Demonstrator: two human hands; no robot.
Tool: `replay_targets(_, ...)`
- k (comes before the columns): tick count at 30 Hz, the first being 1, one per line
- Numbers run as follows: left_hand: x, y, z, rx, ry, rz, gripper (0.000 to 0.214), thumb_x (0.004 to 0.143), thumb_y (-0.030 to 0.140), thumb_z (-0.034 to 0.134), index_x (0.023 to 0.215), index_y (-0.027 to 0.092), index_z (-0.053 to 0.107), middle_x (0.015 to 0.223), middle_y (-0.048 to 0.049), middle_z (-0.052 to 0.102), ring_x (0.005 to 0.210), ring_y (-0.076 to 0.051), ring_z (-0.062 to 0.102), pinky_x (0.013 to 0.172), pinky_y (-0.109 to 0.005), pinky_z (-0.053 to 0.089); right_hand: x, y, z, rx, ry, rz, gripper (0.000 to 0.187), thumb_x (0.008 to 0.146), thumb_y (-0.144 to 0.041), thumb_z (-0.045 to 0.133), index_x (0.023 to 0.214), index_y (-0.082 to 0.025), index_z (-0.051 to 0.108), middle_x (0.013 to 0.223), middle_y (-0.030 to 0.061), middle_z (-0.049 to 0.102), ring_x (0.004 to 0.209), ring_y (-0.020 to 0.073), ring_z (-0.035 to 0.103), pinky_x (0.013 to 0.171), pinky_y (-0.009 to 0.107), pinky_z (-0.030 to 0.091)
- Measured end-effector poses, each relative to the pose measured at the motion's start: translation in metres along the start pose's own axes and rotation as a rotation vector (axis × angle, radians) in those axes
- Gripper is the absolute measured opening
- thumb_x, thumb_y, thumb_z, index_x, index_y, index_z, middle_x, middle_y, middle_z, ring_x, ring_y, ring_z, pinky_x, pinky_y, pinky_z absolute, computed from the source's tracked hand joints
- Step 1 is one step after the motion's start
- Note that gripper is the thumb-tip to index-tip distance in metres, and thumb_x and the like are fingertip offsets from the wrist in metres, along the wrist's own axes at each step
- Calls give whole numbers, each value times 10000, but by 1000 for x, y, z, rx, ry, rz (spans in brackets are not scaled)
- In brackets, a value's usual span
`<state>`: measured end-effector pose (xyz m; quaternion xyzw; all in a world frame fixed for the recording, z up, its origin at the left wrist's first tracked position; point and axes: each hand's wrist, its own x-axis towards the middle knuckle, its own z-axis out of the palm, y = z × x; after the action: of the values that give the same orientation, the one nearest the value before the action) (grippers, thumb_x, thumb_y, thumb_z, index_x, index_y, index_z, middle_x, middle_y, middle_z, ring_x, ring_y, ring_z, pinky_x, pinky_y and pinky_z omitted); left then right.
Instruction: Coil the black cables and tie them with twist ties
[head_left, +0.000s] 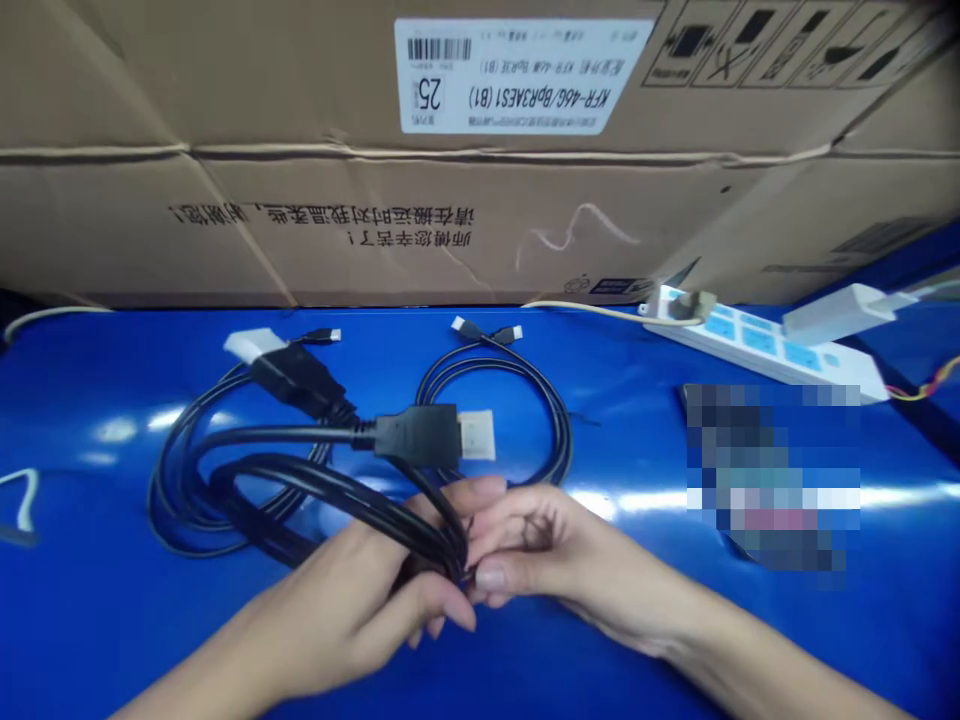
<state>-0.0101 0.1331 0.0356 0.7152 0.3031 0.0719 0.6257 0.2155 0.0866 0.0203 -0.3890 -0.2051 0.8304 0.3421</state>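
A coiled black HDMI cable (300,490) is gripped by my left hand (375,580), whose fingers wrap round the bundle. One HDMI plug (420,436) with a pale cap points right above my hands; the other plug (300,380) with a white cap points up and left. My right hand (532,550) pinches at the near end of the coil, fingertips together beside the left thumb. A thin dark tie seems to be at those fingertips, partly hidden. Behind lie two more coiled black cables, one at left (169,470) and one at centre (562,420), on the blue tabletop (637,640).
A large cardboard box (322,210) stands along the back edge. At the right is a white power strip (772,345) with a white charger (840,315) plugged in. A blurred-out object (772,480) lies before it. A white hook-shaped thing (26,500) is at far left.
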Motion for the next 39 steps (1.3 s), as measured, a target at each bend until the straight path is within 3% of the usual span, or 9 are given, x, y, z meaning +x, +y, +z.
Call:
replay_targets(3, 3, 2, 2, -153, -12, -51, 380, 1008, 395, 514, 1326, 227, 639, 746, -6, 654, 637, -146, 641, 658, -279, 585, 0, -1, 1, -55, -27, -121, 129, 722, -254, 915, 796, -201, 824, 815, 21, 798, 745, 135, 745, 760, 267, 588)
replay_targets(8, 6, 5, 1, -129, 19, -78, 298, 999, 372, 527, 1027, 188, 759, 710, 0, 620, 589, -118, 611, 633, -244, 557, -4, -10, 2, -275, -70, -312, 45, 851, -209, 805, 833, -223, 843, 947, 39, 798, 821, 131, 737, 814, 257, 580)
replay_targets(17, 2, 3, 5, -142, 5, -12, 551, 996, 392, 541, 1531, 312, 436, 786, 17, 671, 614, -123, 632, 634, -231, 559, -5, -6, -2, -40, -118, -20, 207, 729, -287, 910, 856, -159, 810, 832, 43, 784, 757, 132, 739, 722, 243, 583)
replay_targets(23, 3, 7, 6, -50, -63, -50, 293, 999, 383, 511, 1114, 245, 742, 798, -9, 666, 628, -124, 634, 633, -230, 546, 0, -1, 0, -142, -94, -41, 362, 608, -165, 946, 892, -167, 723, 793, -24, 729, 732, 117, 697, 713, 244, 563)
replay_targets(26, 5, 6, 7, -120, -59, -94, 328, 993, 386, 525, 1220, 225, 698, 776, -7, 658, 612, -125, 619, 618, -240, 543, -2, -1, 3, -356, -40, -212, 262, 696, -192, 885, 855, -176, 677, 791, -21, 697, 719, 120, 667, 689, 244, 541)
replay_targets(29, 7, 4, 9, -206, -2, -126, 588, 993, 359, 536, 1553, 258, 387, 714, 34, 631, 568, -120, 592, 600, -245, 537, -6, 2, 3, -766, 100, -591, 118, 812, -132, 759, 830, -196, 661, 743, -19, 678, 655, 118, 623, 621, 235, 492)
replay_targets(32, 9, 2, 11, -240, 29, -139, 735, 1014, 403, 504, 1635, 283, 127, 681, 50, 616, 539, -121, 587, 583, -247, 526, -9, 6, 1, -1197, 77, -1011, 126, 914, -85, 654, 945, -207, 666, 817, 26, 725, 706, 153, 624, 656, 281, 477)
replay_targets(34, 9, 1, 11, -252, 48, -118, 753, 1024, 451, 481, 1638, 286, 77, 672, 51, 606, 534, -120, 580, 575, -242, 513, -10, 6, 0, -1328, 67, -1110, 131, 960, -96, 605, 1015, -202, 659, 869, 52, 724, 747, 167, 620, 677, 296, 480)
replay_targets(39, 7, -1, 4, -247, 60, -43, 739, 1020, 499, 469, 1630, 278, 116, 670, 44, 597, 529, -118, 567, 559, -237, 506, -12, -9, 4, -937, 170, -503, 160, 936, -325, 689, 977, -172, 667, 888, 46, 706, 786, 157, 664, 717, 265, 537)
